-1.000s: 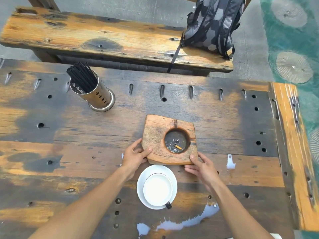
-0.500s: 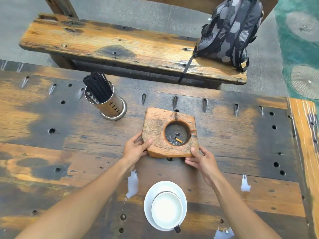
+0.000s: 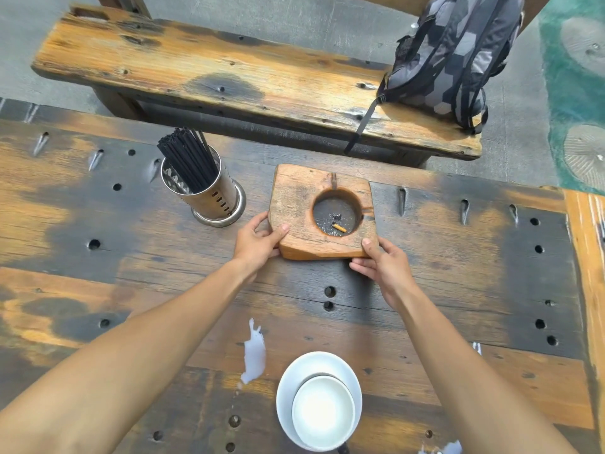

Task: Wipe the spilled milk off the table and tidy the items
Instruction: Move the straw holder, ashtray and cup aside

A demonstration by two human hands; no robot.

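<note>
A thick wooden ashtray (image 3: 296,208) with a cigarette butt in its round hollow sits near the far edge of the worn wooden table (image 3: 458,273). My left hand (image 3: 258,242) grips its near left corner and my right hand (image 3: 383,267) grips its near right corner. A white cup of milk (image 3: 322,411) on a white saucer (image 3: 350,375) stands close to me. A white milk puddle (image 3: 253,355) lies left of the saucer, and more milk (image 3: 448,448) shows at the bottom edge.
A perforated metal holder (image 3: 209,191) full of black straws stands just left of the ashtray. Beyond the table is a wooden bench (image 3: 229,73) with a grey patterned backpack (image 3: 455,57) at its right end. The table's right edge (image 3: 586,257) is lighter wood.
Both hands have pushed the ashtray away from me toward the far edge, beside the straw holder. The cup and the milk puddles have stayed in place.
</note>
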